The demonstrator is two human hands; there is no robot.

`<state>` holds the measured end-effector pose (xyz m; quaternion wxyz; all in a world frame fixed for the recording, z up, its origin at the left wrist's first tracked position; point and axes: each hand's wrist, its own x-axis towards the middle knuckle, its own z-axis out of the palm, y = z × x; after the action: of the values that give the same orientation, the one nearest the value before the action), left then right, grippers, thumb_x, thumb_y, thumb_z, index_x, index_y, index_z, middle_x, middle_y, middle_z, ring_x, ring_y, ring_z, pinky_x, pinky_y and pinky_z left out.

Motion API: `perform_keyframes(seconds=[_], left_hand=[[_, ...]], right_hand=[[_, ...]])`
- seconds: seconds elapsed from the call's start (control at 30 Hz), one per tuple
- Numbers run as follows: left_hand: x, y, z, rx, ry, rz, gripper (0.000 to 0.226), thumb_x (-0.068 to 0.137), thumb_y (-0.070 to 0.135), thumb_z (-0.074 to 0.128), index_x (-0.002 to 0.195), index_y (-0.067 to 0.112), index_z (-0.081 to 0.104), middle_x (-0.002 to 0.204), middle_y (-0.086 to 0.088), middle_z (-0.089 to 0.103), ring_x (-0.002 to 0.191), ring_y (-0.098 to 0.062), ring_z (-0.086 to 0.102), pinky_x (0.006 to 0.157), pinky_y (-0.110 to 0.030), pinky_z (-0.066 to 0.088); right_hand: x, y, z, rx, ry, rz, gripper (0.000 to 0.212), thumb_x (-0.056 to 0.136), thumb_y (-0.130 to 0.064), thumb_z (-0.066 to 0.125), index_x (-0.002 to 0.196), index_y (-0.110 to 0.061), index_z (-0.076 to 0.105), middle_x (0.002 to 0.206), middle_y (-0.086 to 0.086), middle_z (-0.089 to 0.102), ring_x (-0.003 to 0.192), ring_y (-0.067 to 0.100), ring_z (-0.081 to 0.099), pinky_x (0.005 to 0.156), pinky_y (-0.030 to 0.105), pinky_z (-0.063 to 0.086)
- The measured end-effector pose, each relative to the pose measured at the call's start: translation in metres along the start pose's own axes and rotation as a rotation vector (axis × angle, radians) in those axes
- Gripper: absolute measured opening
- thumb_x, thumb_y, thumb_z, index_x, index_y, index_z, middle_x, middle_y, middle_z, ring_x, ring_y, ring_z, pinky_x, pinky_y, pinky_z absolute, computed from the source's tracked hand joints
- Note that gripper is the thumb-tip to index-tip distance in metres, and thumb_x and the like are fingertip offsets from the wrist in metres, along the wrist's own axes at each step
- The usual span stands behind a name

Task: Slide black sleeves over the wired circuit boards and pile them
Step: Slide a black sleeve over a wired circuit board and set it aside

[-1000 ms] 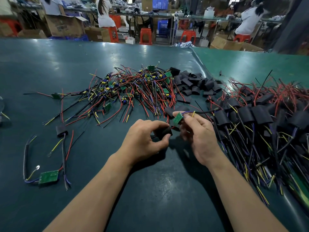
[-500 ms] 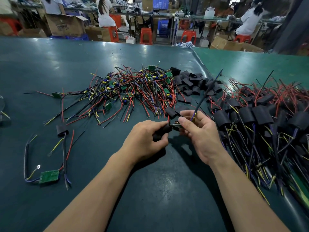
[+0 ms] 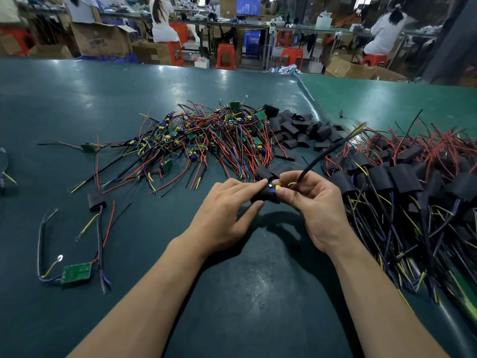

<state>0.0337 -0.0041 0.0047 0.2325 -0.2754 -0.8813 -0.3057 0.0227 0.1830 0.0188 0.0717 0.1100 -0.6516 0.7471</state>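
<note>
- I see the black sleeve (image 3: 264, 196) held just above the green table (image 3: 129, 104), in front of me, between the two hands; it lies roughly level, its open end toward the right.
- The wired circuit board (image 3: 274, 188) sits at that open end, mostly inside: only a blue part and a yellow part show at the mouth.
- My left hand (image 3: 224, 218) pinches the sleeve, fingers over the top and thumb under it.
- My right hand (image 3: 313, 202) grips the board's end and its wires, fingers curled round them; a dark wire bundle (image 3: 333, 148) rises from this hand up and to the right, its tip blurred.
- Just beyond the hands lie two loose sleeves, touching each other, and further back a heap of empty sleeves (image 3: 304, 130).
- Left of that heap spreads the pile of bare boards (image 3: 206, 140), a tangle of red, black, yellow and blue wires with small green boards in it.
- To my right lies the finished pile (image 3: 407, 177), sleeved boards with wires trailing toward me.
- At my near left lie one sleeved piece (image 3: 96, 201) and one bare green board (image 3: 77, 273) with its wires, apart from the piles.
- Beyond the table I see people seated on red stools (image 3: 225, 56) among cardboard boxes (image 3: 103, 40).
</note>
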Motion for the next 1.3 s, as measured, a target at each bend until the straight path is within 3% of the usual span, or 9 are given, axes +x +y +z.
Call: perform_keyframes(seconds=[0.17, 0.37, 0.63, 0.77, 0.97, 1.13, 1.3], left_hand=[[0.000, -0.001, -0.001, 0.071, 0.016, 0.006, 0.041, 0.095, 0.027, 0.057, 0.134, 0.015, 0.059, 0.107, 0.002, 0.069, 0.098, -0.019, 0.054, 0.083, -0.040, 0.044], [0.000, 0.000, -0.001, 0.228, 0.060, 0.040, 0.036, 0.096, 0.025, 0.055, 0.131, 0.017, 0.060, 0.117, 0.007, 0.067, 0.101, -0.022, 0.056, 0.089, -0.044, 0.040], [0.000, 0.000, 0.001, 0.159, 0.104, 0.044, 0.041, 0.089, 0.011, 0.064, 0.130, 0.013, 0.060, 0.116, 0.004, 0.067, 0.101, -0.022, 0.057, 0.087, -0.039, 0.040], [0.000, -0.002, 0.000, 0.128, 0.105, 0.059, 0.038, 0.090, 0.012, 0.063, 0.128, 0.012, 0.061, 0.115, 0.005, 0.068, 0.098, -0.020, 0.058, 0.087, -0.038, 0.042], [0.002, 0.003, 0.000, 0.137, 0.082, 0.075, 0.035, 0.091, 0.014, 0.063, 0.125, 0.008, 0.062, 0.104, -0.002, 0.069, 0.095, -0.021, 0.053, 0.084, -0.036, 0.042], [0.001, 0.010, -0.002, 0.051, 0.023, 0.076, 0.036, 0.088, 0.007, 0.067, 0.124, 0.006, 0.062, 0.102, -0.007, 0.064, 0.095, -0.020, 0.052, 0.085, -0.029, 0.043], [0.001, 0.010, -0.003, 0.046, 0.071, 0.076, 0.031, 0.092, 0.006, 0.063, 0.123, 0.005, 0.060, 0.121, -0.007, 0.065, 0.102, -0.024, 0.058, 0.090, -0.037, 0.047]], right_hand=[[0.001, 0.001, 0.001, -0.035, 0.040, 0.056, 0.022, 0.075, 0.001, 0.079, 0.079, -0.020, 0.072, 0.082, 0.002, 0.073, 0.079, 0.015, 0.070, 0.071, 0.021, 0.054], [0.002, 0.000, 0.001, -0.096, 0.036, 0.021, 0.024, 0.077, 0.006, 0.075, 0.081, -0.017, 0.072, 0.078, -0.001, 0.074, 0.079, 0.013, 0.071, 0.078, 0.023, 0.057], [0.001, 0.003, 0.007, -0.061, 0.057, 0.076, 0.026, 0.077, 0.008, 0.074, 0.079, -0.017, 0.071, 0.076, -0.002, 0.073, 0.078, 0.011, 0.068, 0.085, 0.030, 0.057], [0.001, 0.001, 0.008, -0.026, 0.064, 0.026, 0.024, 0.074, 0.011, 0.075, 0.078, -0.013, 0.072, 0.080, 0.006, 0.074, 0.081, 0.019, 0.069, 0.082, 0.029, 0.058], [0.001, 0.002, 0.005, -0.211, 0.082, -0.015, 0.028, 0.076, 0.006, 0.078, 0.075, -0.021, 0.073, 0.078, 0.003, 0.075, 0.078, 0.020, 0.070, 0.082, 0.034, 0.057], [-0.002, 0.002, 0.009, 0.019, 0.103, 0.103, 0.020, 0.073, 0.006, 0.078, 0.077, -0.013, 0.073, 0.077, 0.007, 0.075, 0.075, 0.017, 0.072, 0.071, 0.022, 0.057], [-0.003, -0.003, 0.009, 0.084, 0.076, 0.089, 0.018, 0.064, -0.006, 0.079, 0.080, -0.009, 0.075, 0.084, 0.012, 0.076, 0.082, 0.023, 0.073, 0.077, 0.027, 0.058]])
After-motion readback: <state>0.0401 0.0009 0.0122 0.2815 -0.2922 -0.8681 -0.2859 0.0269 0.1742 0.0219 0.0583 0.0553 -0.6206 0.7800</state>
